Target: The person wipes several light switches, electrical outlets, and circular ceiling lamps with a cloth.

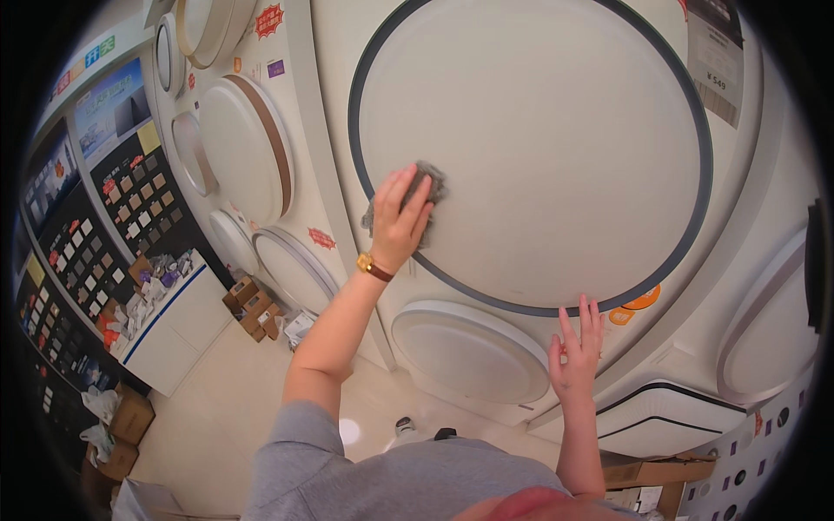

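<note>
My left hand [399, 215], with a gold-cased watch [374, 266] on a brown strap at its wrist, presses a fuzzy grey cloth [432, 189] against the lower left of a large round ceiling lamp [534, 150]. The lamp has a white cover and a dark grey rim, and hangs on a white display wall. At the rim's lower edge, my right hand [578, 355] rests its fingertips with the fingers spread, holding nothing. Below the large lamp is a smaller round white lamp [472, 352], between my two arms.
More round lamps [244, 150] cover the panel at left. Beyond stand switch displays [137, 195] and a white counter [176, 332] heaped with small goods. Cardboard boxes [251, 307] sit on the floor. A wavy-edged lamp [664, 417] and an open carton [658, 472] are at lower right.
</note>
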Motion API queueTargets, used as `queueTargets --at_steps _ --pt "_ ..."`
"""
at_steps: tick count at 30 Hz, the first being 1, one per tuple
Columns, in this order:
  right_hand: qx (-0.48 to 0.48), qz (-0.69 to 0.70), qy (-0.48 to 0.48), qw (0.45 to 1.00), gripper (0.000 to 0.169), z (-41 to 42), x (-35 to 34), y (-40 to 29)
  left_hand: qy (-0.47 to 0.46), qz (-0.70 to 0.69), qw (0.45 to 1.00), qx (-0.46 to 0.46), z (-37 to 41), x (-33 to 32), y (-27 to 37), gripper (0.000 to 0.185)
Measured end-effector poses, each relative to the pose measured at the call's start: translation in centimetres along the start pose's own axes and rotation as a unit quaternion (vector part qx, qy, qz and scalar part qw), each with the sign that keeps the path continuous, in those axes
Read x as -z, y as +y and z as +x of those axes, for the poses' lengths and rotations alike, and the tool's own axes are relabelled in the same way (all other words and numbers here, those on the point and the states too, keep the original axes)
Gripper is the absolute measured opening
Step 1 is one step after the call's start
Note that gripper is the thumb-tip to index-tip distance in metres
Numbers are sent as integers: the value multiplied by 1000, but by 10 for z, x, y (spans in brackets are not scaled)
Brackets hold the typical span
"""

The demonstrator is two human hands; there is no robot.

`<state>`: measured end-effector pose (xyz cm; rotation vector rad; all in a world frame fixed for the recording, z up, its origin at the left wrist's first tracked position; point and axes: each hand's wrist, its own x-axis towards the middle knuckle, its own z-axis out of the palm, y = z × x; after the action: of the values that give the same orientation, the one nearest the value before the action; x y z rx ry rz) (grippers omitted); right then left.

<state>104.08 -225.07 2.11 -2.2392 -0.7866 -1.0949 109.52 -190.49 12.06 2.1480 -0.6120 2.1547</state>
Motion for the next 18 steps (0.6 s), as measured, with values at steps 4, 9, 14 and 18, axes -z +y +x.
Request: queueTargets --at_steps 4,9,14,18 --pt "4 -13 13 1000 47 1 -2 4 64 -9 982 176 20 -3 -38 41" --pt "-6 -16 -18 1000 49 0 0 1 47 -54 953 293 -23 -8 -22 59" --pt "-12 13 -24 1000 56 -3 -3 3 -21 -60 963 260 -94 -15 56 75" --pt "-6 31 -8 999 60 -3 -7 3 -93 -40 992 75 -128 -31 101 62"
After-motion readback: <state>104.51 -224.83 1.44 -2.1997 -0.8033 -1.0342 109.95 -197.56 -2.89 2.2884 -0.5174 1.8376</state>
